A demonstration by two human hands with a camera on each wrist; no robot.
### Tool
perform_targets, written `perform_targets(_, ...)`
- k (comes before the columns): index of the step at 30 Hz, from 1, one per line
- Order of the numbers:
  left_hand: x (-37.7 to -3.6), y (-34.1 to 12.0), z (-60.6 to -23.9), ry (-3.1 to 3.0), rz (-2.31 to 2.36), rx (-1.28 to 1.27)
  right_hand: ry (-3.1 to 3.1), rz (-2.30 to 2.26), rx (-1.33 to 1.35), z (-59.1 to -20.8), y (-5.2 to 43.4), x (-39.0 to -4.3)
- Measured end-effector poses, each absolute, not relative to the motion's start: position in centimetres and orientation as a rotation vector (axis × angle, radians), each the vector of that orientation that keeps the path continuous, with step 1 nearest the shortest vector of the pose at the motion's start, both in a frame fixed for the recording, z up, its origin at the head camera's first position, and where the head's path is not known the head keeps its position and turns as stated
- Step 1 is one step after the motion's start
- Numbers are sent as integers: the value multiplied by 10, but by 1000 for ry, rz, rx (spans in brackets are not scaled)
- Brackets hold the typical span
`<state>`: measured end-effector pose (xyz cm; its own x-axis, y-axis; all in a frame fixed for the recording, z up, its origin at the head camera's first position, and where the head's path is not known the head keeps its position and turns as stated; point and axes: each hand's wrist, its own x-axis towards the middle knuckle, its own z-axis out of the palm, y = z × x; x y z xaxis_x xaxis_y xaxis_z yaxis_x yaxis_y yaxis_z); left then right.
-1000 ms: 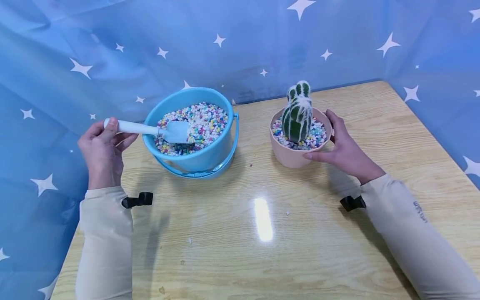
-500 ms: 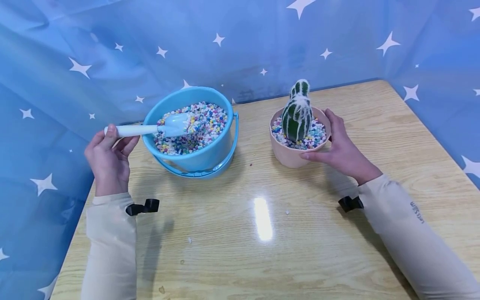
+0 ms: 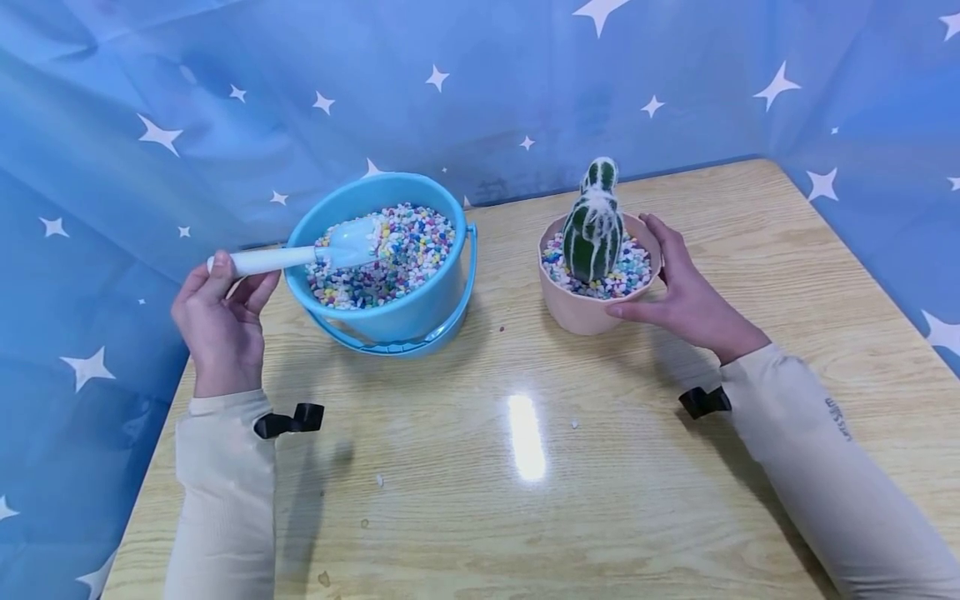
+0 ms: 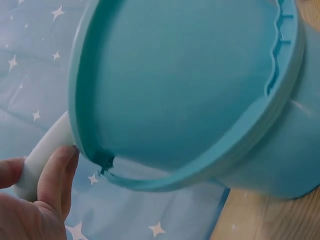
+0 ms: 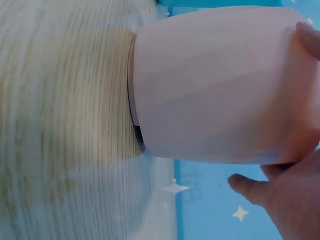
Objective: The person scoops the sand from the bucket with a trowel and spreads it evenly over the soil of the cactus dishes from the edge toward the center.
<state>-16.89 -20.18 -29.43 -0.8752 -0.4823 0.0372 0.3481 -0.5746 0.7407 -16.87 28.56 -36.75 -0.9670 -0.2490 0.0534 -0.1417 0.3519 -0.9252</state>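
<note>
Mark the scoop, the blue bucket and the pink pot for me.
scoop (image 3: 273,259), head view, on its white handle.
blue bucket (image 3: 408,317), head view, on its front wall.
pink pot (image 3: 581,312), head view, on its front wall.

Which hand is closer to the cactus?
Right. The right hand holds the pink pot that the cactus stands in; the left hand grips the scoop across the table.

We see a blue bucket (image 3: 390,312) of multicoloured pebbles (image 3: 405,242), a pink pot (image 3: 577,312), a green white-striped cactus (image 3: 592,229), and a star-patterned blue backdrop (image 3: 225,100).
</note>
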Motion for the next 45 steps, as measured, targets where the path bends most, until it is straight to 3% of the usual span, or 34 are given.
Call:
perform_targets(19, -171, -144, -265, -1086, -2514, 71, 2563, -1707, -318, -367, 284, -167)
perform_targets(45, -183, -85, -262, -1357, -2552, -57, 2718, -1556, -287, -365, 279, -162)
